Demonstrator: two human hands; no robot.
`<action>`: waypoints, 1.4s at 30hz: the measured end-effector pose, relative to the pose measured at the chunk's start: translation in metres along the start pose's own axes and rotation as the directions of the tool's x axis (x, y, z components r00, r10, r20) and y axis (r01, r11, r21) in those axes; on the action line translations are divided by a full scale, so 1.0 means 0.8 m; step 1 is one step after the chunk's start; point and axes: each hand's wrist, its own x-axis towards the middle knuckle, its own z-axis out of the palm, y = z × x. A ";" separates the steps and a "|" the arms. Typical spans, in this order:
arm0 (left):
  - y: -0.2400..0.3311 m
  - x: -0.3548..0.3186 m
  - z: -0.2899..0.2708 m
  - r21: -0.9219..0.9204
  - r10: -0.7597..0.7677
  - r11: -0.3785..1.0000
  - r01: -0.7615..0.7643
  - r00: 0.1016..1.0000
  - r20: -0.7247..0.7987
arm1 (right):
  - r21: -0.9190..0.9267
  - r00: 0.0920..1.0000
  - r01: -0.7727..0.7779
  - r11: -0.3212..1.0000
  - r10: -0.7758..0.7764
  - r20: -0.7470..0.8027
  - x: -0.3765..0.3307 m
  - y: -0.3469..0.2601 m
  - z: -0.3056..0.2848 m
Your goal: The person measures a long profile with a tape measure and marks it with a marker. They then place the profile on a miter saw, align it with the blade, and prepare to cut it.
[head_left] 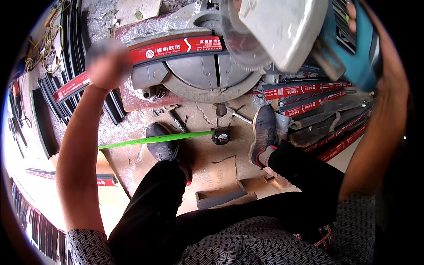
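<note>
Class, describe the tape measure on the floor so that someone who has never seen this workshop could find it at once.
Start at the big round mitre saw table on the floor in front of the person. Just below it, between the person's two dark shoes, lies the tape measure, a small black case. Unlike the loose screws and bits around it, it trails a bright green blade pulled out toward the left shoe.

My left arm stretches straight forward and up, bare to the short sleeve, with the left hand [107,63] blurred, so I cannot tell its grip. My right arm bends at the elbow and rises, the right hand [353,15] closed with fingers curled at the top edge.
</note>
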 end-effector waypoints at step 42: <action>0.011 0.001 -0.010 -0.130 -0.230 0.942 0.309 0.878 0.419 | 0.044 0.910 0.259 0.965 -0.228 -0.347 -0.125 0.058 0.130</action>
